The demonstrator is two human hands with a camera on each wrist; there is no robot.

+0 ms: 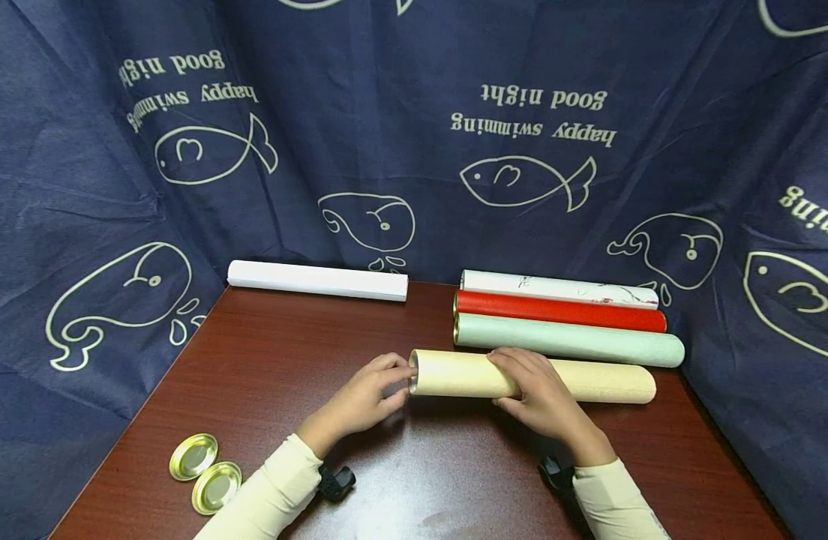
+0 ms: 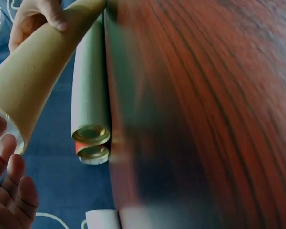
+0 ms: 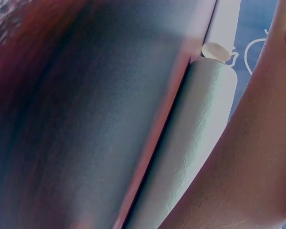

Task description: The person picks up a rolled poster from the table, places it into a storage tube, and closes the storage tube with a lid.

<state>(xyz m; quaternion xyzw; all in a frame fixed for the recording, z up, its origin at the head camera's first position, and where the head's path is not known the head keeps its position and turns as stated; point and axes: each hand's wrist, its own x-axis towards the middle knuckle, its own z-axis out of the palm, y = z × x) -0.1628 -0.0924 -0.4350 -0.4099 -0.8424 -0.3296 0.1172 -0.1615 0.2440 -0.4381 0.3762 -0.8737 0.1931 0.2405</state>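
A cream cardboard tube lies crosswise in front of the other tubes. My right hand grips it around the middle, fingers over the top and thumb on the near side. At its uncapped left end is my left hand, a fingertip reaching into the opening and the thumb just below the rim. In the left wrist view, the tube's mouth shows a pale inside, and the other left fingers are loosely bent beside it. The right wrist view shows the tube's surface beneath a pale green tube.
Behind lie a pale green tube, a red tube and a white patterned tube. A white roll rests at the back left. Two gold metal lids sit near my left forearm. A blue curtain encloses the table.
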